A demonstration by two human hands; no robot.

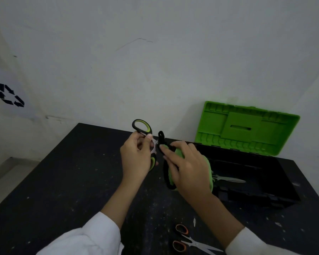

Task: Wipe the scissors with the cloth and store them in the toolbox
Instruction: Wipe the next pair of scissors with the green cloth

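Scissors (142, 126): wiping step, gripped by left hand (136, 157); cloth (208, 169) clutched by right hand (189, 167).
Wiping to be finished before toolbox (256, 197) storage.

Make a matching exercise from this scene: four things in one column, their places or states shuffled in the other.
Things
1. green-handled scissors
2. green cloth
3. orange-handled scissors
4. toolbox lid

Places or states
A. lying on the table
B. held in the left hand
C. raised open
D. held in the right hand

Pairs: 1-B, 2-D, 3-A, 4-C
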